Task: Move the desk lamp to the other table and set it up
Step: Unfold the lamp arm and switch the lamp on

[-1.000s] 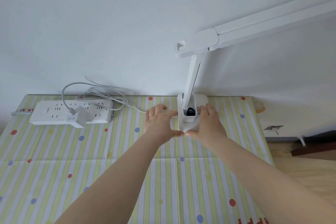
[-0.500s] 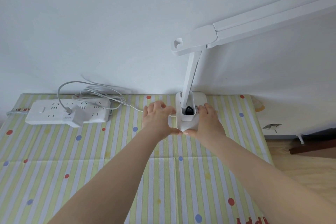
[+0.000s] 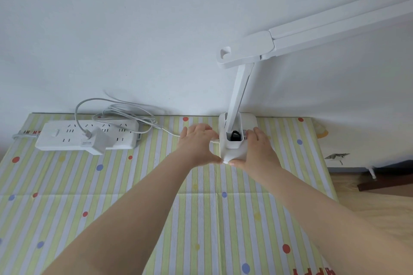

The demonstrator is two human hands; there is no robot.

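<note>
Your left hand (image 3: 196,144) and right hand (image 3: 257,152) grasp the white desk lamp (image 3: 234,105) at its base, one on each side, thumbs meeting in front. Between your hands the base stands on the striped table (image 3: 156,185) by the wall; its slim stem rises to a long folded head.

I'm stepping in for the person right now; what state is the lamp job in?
Left hand and right hand grip the desk lamp's base from either side at the back of the striped table.
Lamp cable runs left to the adapter plugged into the power strip.
Done: lamp on the table, wired.
Left: cannot tell if the light is on; aim the head.
</note>
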